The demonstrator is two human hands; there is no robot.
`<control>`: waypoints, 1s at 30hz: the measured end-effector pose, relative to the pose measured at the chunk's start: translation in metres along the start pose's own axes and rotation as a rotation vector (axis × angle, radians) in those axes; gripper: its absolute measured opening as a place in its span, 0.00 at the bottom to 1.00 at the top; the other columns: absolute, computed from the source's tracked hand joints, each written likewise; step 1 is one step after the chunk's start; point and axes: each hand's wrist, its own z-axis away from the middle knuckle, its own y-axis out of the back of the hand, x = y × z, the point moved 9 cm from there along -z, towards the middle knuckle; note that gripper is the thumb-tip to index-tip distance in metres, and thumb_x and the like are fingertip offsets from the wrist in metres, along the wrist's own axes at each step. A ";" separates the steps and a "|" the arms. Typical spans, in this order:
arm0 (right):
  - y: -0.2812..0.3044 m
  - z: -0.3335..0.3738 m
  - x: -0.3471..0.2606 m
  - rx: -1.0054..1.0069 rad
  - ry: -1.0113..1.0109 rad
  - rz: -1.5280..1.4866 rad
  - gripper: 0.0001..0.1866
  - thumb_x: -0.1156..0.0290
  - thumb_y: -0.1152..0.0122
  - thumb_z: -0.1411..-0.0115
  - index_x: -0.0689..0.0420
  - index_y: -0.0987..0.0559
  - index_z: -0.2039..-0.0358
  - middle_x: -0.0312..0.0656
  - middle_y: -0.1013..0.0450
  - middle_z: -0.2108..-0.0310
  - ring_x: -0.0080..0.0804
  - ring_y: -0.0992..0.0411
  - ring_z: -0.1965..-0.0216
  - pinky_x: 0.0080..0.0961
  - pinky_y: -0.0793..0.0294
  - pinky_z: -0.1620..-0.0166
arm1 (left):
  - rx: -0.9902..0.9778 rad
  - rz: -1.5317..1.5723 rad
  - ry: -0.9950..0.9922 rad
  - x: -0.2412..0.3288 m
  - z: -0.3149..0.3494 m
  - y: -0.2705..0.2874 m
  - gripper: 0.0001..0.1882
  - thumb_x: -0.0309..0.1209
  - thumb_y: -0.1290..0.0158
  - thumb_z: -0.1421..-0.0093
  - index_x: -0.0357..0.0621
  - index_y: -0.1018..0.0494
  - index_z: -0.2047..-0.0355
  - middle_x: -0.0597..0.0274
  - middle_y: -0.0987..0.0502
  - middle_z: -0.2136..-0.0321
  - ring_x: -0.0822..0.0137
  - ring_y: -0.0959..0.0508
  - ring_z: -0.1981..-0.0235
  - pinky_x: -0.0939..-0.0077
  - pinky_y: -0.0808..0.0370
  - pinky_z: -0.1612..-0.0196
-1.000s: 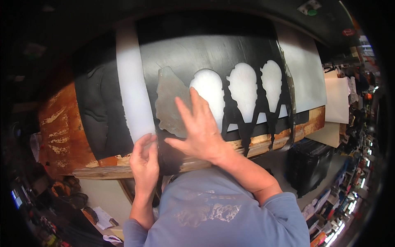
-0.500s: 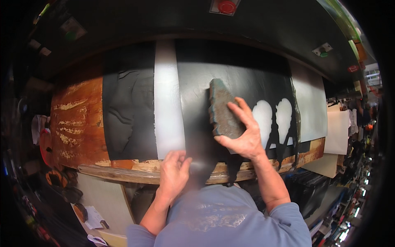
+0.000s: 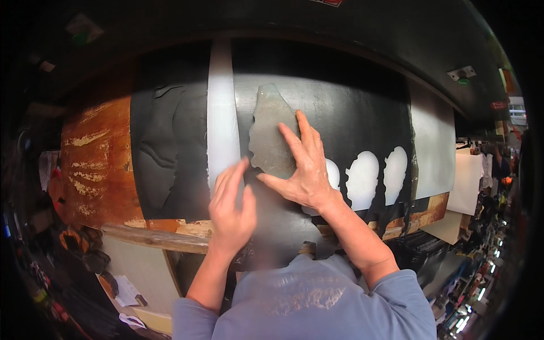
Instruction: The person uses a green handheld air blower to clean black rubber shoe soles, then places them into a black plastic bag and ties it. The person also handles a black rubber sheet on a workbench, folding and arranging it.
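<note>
A grey-brown cutting die with a scalloped edge lies on a smooth black sheet, its narrow end pointing away from me. My right hand grips it from the right, with fingers over its top and right edge and thumb by the near end. Beside its near left edge, my left hand is open, fingers stretched forward and slightly blurred. Whether its fingertips touch the die I cannot tell. Several rounded holes, such as one cut-out, show white through the sheet to the right of my right hand.
Left of the sheet runs a white strip, then a creased black piece on a worn brown board. A dark overhead beam spans the far side. A wooden edge borders the near side.
My right hand has moved left with the die, which was tilted showing its thick side and now lies flatter. My left hand has moved forward, its fingers straightening beside the die.
</note>
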 end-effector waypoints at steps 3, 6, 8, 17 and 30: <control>0.008 0.005 0.006 -0.010 0.072 -0.086 0.51 0.63 0.16 0.62 0.62 0.28 0.36 0.69 0.47 0.29 0.65 0.38 0.36 0.52 0.34 0.37 | 0.039 -0.277 -0.160 0.003 -0.011 -0.026 0.29 0.15 0.48 0.40 0.30 0.32 0.36 0.42 0.23 0.44 0.43 0.26 0.40 0.53 0.29 0.39; 0.009 0.008 0.012 -0.021 0.122 -0.104 0.51 0.64 0.16 0.62 0.62 0.29 0.36 0.69 0.45 0.29 0.66 0.37 0.36 0.53 0.34 0.36 | 0.092 -0.227 -0.206 0.000 -0.007 -0.027 0.28 0.14 0.49 0.40 0.30 0.31 0.37 0.42 0.23 0.44 0.41 0.26 0.41 0.52 0.29 0.39; 0.010 0.010 0.013 -0.045 0.149 -0.103 0.51 0.64 0.17 0.61 0.64 0.29 0.36 0.69 0.44 0.30 0.67 0.37 0.36 0.54 0.34 0.36 | 0.069 -0.233 -0.162 -0.006 -0.005 -0.027 0.27 0.14 0.49 0.39 0.29 0.31 0.37 0.42 0.23 0.44 0.42 0.25 0.41 0.53 0.29 0.39; -0.006 -0.031 -0.024 0.037 -0.064 0.185 0.51 0.54 0.21 0.55 0.71 0.32 0.36 0.78 0.42 0.38 0.69 0.36 0.44 0.56 0.33 0.40 | 0.152 0.029 0.032 -0.023 -0.001 -0.014 0.27 0.16 0.57 0.34 0.31 0.35 0.34 0.45 0.27 0.37 0.48 0.27 0.37 0.59 0.29 0.37; 0.031 -0.050 -0.019 -0.511 0.596 0.180 0.46 0.75 0.32 0.51 0.47 0.35 0.29 0.55 0.39 0.30 0.56 0.43 0.28 0.56 0.40 0.28 | 0.226 0.233 0.038 -0.030 0.005 -0.001 0.25 0.24 0.61 0.28 0.27 0.38 0.33 0.45 0.31 0.34 0.52 0.33 0.31 0.53 0.47 0.25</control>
